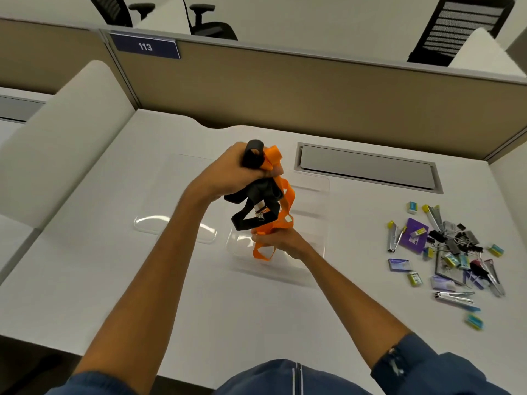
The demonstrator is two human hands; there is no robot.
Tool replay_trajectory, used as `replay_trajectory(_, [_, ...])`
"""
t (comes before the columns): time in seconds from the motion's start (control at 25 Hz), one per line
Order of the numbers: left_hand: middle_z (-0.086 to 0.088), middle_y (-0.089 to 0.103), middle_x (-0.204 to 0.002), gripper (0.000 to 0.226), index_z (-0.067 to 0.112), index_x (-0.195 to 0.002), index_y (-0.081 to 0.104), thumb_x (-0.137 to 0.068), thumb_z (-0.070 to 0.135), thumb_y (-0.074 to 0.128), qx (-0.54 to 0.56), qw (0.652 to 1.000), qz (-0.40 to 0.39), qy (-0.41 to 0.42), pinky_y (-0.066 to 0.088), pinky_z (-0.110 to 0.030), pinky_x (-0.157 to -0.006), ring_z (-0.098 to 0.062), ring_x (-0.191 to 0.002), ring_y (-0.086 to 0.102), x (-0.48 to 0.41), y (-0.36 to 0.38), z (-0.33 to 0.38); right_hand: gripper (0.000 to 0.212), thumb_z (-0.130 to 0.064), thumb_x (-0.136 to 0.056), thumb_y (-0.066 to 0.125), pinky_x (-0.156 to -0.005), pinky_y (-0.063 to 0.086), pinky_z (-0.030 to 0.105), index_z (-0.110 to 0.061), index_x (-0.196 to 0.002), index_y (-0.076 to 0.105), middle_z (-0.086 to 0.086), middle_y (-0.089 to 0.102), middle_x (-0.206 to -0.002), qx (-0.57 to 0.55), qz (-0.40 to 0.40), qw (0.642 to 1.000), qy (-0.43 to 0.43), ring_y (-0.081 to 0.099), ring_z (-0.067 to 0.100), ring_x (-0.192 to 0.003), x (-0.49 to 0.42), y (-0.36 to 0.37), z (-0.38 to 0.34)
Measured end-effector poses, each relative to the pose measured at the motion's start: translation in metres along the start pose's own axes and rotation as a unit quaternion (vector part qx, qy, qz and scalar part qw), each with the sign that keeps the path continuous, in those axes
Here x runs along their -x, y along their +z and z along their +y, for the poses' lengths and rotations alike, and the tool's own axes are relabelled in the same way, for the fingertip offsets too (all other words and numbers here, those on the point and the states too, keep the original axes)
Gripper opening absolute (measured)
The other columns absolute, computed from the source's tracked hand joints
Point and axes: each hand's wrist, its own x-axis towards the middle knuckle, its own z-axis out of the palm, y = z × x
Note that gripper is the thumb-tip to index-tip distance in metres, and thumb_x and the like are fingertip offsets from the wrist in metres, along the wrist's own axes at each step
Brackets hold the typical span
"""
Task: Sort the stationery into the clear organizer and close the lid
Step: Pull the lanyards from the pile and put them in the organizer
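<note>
Lanyards (265, 201) bunched btwn both fists, left hand (239, 169) above, right hand (281, 240) below, over organizer (313, 246).

Our left hand (232, 169) grips a bunch of black and orange lanyards (266, 201) above the clear organizer (310, 243). Our right hand (281, 240), lower, clasps the orange loops hanging into it. The lid (174, 223) lies just left of it; a stationery pile (450, 252) lies well to the right on the desk (85, 266).

Bright even overhead light, soft shadows, wide-angle edge distortion, slight blur.
</note>
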Motion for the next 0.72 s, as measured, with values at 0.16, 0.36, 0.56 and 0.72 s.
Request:
replay_trajectory(0.16, [-0.010,0.073,-0.094,0.022,0.010,-0.099,0.070,-0.087,0.028,0.070,-0.014,0.998,-0.011,-0.053,0.055,-0.031,-0.088,-0.020,-0.089,0.070,0.003,0.002,-0.045,0.043,-0.017,-0.083,0.075,-0.096,0.052,0.044,-0.008,-0.121,0.057,0.014,0.065,-0.118,0.104,-0.022,0.994,-0.004,0.062,0.028,-0.109,-0.005,0.001,-0.004])
replay_trajectory(0.36, [-0.006,0.073,-0.087,0.017,0.015,-0.091,0.072,-0.086,0.032,0.070,0.005,0.996,-0.026,-0.086,0.054,-0.032,-0.084,-0.019,-0.085,0.070,0.007,0.014,-0.089,0.035,-0.024,-0.075,0.082,-0.079,0.055,0.032,-0.012,-0.101,0.062,0.001,0.069,-0.099,0.265,-0.026,0.962,-0.062,0.065,0.018,-0.087,-0.003,-0.008,-0.004])
replay_trajectory(0.56, [-0.003,0.071,-0.085,0.007,0.022,-0.085,0.070,-0.089,0.028,0.067,0.032,0.993,-0.016,-0.112,0.054,-0.032,-0.079,-0.020,-0.084,0.069,0.007,0.032,-0.124,0.045,-0.022,-0.066,0.088,-0.084,0.053,0.034,-0.014,-0.104,0.066,0.007,0.070,-0.106,0.299,0.013,0.952,-0.064,0.062,0.020,-0.093,0.001,-0.023,-0.008])
replay_trajectory(0.72, [-0.002,0.072,-0.087,0.003,0.021,-0.087,0.070,-0.088,0.022,0.067,0.032,0.993,-0.010,-0.117,0.057,-0.030,-0.076,-0.014,-0.084,0.069,0.010,0.046,-0.144,0.042,-0.020,-0.065,0.089,-0.080,0.054,0.030,-0.012,-0.102,0.072,0.007,0.071,-0.103,0.314,0.066,0.946,-0.045,0.065,0.022,-0.093,0.002,-0.031,-0.016])
